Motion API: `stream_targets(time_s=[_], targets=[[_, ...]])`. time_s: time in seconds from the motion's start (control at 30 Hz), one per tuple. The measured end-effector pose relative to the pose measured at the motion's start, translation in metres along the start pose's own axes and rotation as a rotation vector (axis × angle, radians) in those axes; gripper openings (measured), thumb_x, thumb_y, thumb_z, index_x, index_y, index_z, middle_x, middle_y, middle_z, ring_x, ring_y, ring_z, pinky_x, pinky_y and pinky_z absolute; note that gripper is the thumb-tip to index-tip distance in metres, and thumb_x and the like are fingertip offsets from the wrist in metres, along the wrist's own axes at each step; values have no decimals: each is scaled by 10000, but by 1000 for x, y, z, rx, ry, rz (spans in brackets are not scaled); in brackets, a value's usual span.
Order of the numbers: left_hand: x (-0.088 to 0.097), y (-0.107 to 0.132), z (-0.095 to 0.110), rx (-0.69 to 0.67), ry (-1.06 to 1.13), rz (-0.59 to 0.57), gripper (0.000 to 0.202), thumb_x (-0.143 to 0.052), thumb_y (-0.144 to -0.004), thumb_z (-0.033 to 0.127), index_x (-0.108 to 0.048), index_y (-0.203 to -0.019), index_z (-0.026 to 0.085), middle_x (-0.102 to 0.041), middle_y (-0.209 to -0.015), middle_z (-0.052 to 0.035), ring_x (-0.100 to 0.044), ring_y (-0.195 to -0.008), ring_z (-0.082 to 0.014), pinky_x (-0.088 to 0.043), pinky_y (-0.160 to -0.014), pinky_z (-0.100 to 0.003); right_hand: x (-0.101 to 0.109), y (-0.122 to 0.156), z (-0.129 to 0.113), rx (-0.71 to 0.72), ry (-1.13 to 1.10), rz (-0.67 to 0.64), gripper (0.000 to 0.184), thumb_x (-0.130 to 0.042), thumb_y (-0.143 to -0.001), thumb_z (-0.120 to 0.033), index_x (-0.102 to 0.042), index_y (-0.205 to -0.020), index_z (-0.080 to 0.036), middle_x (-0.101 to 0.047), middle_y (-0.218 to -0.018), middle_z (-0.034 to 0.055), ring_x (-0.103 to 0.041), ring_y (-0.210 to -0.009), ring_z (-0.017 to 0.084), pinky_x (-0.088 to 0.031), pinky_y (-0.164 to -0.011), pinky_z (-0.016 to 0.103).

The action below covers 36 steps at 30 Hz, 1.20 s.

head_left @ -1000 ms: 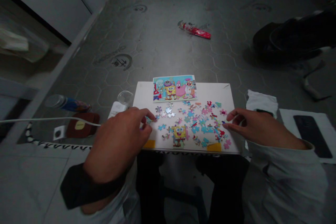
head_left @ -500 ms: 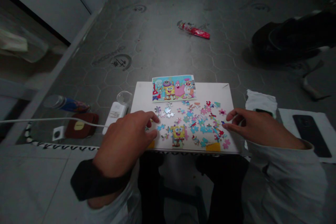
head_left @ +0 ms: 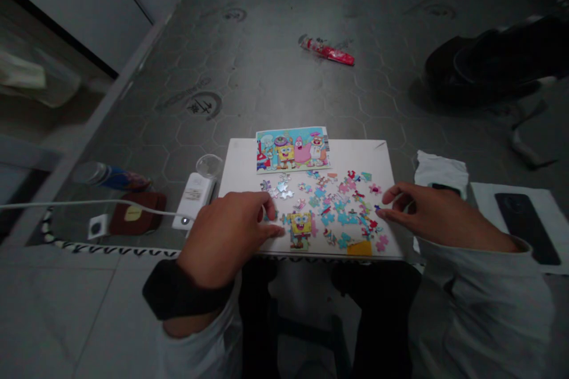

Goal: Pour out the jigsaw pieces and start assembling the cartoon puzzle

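Observation:
On a white board [head_left: 355, 154] lie several loose jigsaw pieces [head_left: 340, 204] in blue, pink and red. A joined yellow cartoon-face section [head_left: 301, 228] sits near the board's front edge. My left hand [head_left: 233, 234] hovers over the front left of the board, thumb and fingers apart, its thumb tip just left of the yellow section. At the right edge, my right hand [head_left: 413, 210] has its thumb and forefinger curved with a gap between them. A small dark blue piece [head_left: 377, 208] is beside its thumb tip. The picture card [head_left: 293, 150] rests along the board's back.
An orange-yellow patch [head_left: 359, 248] marks the front edge. Left of the board are a white power adapter [head_left: 194, 192] with a cable, a clear round lid [head_left: 208, 166], a brown case [head_left: 137, 213] and a bottle [head_left: 118, 177]. Rightward lie white tissue [head_left: 440, 167] and a phone box [head_left: 555, 219].
My left hand has moved right, bringing its thumb close to the yellow section and covering pieces there. My right hand has stayed nearly still.

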<state>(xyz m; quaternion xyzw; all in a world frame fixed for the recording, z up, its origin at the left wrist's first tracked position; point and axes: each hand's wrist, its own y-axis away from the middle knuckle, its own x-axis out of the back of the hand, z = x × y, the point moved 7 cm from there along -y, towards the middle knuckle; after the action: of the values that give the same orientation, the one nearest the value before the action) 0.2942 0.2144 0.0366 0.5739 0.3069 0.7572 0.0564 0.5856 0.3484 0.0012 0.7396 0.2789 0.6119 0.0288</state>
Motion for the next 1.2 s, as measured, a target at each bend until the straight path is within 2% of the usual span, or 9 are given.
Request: stream_targets(time_s=[0.27,0.57,1.2], targets=[[-4,-2,0,8,11,-9,217,-757,-749,463,-675,-839,283,-711,-834,26,-628,-759,-193,-291,-590,-291,1,0,0,44,0,28,296,-662,-796,-548,-687,-928,-284,-750,-826,38,-680,-682,222,-478,-598,345],[-5,-5,-9,27,58,-26,163,-731,-763,404,-668,-846,278,-713,-842,29,-629,-788,-191,-287,-581,-291,0,-1,1,0,-7,-12,278,-677,-788,-530,-679,-921,-286,-741,-822,17,-682,-698,215,-490,-631,358],[-4,-4,-1,13,38,-35,130,-722,-762,363,-654,-819,270,-695,-817,33,-616,-760,-181,-282,-587,-288,0,0,2,19,-17,-13,265,-671,-797,-521,-673,-932,-293,-738,-821,9,-683,-707,212,-472,-615,340]])
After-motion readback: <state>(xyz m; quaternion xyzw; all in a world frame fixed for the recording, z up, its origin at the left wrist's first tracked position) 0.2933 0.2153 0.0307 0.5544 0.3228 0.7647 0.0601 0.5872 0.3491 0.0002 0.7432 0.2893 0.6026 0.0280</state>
